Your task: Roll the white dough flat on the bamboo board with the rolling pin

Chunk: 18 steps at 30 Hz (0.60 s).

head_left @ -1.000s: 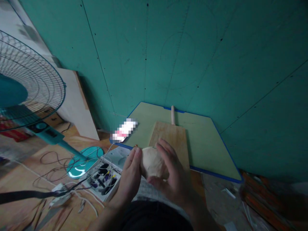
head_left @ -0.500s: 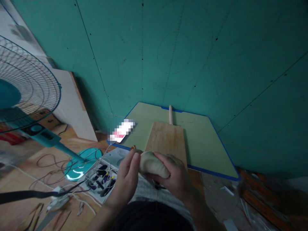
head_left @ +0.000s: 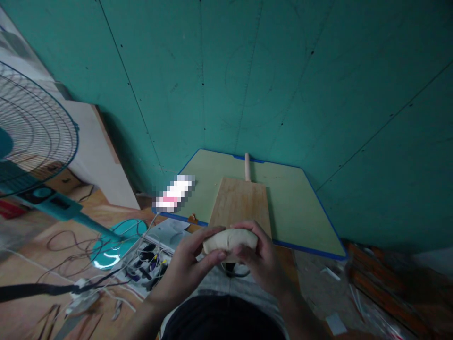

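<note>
A pale lump of dough (head_left: 230, 240), longer than it is tall, is held between both hands over the near end of a wooden board (head_left: 240, 203). My left hand (head_left: 193, 257) grips its left end, thumb along the near side and fingers behind. At the other end my right hand (head_left: 260, 257) is closed round the dough, its thumb pressing the near face. A shallow crease runs across the middle of the dough. The board lies on a light green, blue-edged table (head_left: 300, 212). Beyond it a rolling pin (head_left: 247, 167) points toward the wall.
A phone with a blurred screen (head_left: 175, 193) lies at the table's left corner. On the left stands a teal fan (head_left: 46, 127), with cables and a box of small parts (head_left: 148, 264) near its base. A green wall (head_left: 265, 85) rises behind the table.
My left hand has gone from a flat palm beside the dough to gripping its end. The dough has turned from slanted to roughly level across both hands. The view has shifted slightly.
</note>
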Available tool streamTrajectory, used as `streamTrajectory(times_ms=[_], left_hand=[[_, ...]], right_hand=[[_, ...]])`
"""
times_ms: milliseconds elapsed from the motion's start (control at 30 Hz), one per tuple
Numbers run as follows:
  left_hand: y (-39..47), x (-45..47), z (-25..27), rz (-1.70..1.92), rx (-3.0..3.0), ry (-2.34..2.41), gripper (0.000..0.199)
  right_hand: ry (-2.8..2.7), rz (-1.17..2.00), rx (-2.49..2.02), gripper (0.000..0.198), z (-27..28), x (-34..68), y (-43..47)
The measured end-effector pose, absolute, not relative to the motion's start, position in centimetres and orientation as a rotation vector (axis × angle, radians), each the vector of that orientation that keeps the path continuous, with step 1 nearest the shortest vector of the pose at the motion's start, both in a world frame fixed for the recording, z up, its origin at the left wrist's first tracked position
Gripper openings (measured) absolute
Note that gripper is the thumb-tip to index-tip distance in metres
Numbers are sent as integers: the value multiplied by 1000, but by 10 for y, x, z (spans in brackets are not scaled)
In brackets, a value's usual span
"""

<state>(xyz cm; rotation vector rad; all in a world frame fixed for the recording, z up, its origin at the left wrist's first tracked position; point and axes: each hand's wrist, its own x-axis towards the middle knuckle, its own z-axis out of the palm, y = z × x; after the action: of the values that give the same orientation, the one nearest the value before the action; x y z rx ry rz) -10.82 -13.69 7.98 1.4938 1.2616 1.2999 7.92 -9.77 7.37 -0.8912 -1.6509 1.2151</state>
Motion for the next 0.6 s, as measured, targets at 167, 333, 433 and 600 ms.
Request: streamTrajectory(times_ms=[167, 333, 433, 600], left_hand=[[-136, -105, 81, 1345, 1402, 1245, 26], [-122, -95, 82, 1248, 1414, 1330, 38], [-115, -90, 75, 1198, 1470, 1385, 61], [-132, -101, 58, 1252, 1676, 1504, 25]], right_hand=[[-1663, 1171, -876, 44, 78, 78, -95], [-1680, 1060, -962, 34, 75, 82, -70], [-1583, 911, -1071, 34, 70, 92, -41], [-1804, 758, -1243, 27, 69, 120, -8]])
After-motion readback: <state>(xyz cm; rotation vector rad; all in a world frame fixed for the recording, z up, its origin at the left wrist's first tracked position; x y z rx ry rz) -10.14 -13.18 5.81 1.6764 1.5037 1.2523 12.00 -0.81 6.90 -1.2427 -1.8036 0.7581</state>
